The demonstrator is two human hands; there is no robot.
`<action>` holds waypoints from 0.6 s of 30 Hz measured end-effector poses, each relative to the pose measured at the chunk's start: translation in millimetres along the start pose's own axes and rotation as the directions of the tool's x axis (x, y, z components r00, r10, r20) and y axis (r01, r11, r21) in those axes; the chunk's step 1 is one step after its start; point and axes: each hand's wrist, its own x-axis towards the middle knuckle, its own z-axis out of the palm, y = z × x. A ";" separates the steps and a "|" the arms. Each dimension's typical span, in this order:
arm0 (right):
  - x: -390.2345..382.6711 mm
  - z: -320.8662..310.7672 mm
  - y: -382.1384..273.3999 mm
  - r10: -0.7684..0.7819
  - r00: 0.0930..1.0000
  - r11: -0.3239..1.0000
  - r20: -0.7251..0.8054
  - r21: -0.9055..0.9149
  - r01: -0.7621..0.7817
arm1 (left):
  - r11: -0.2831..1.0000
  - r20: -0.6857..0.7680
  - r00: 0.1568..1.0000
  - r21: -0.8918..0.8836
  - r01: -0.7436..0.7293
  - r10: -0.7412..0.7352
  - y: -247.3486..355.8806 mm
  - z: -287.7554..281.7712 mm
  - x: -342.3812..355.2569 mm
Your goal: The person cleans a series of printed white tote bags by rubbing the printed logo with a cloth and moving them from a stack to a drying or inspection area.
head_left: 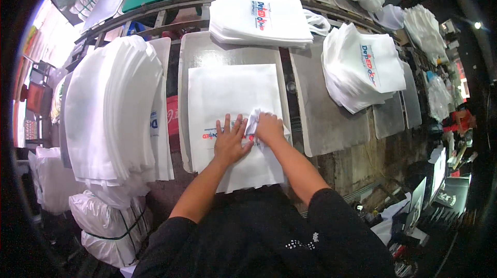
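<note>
Here, left hand (pixel 230 140) flat on white bag (pixel 233 96), right hand (pixel 269 127) clutching rag (pixel 253 120), near bag's lower edge.

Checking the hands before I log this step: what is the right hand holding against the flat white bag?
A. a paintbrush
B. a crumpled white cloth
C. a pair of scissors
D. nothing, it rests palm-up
B: the right hand grips a crumpled white cloth on the white bag.
</note>
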 end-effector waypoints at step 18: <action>4.3 13.5 -8.0 -0.179 0.971 0.984 0.159 0.050 0.173 | 0.995 0.272 0.960 0.092 0.039 -0.062 4.7 -12.0 6.9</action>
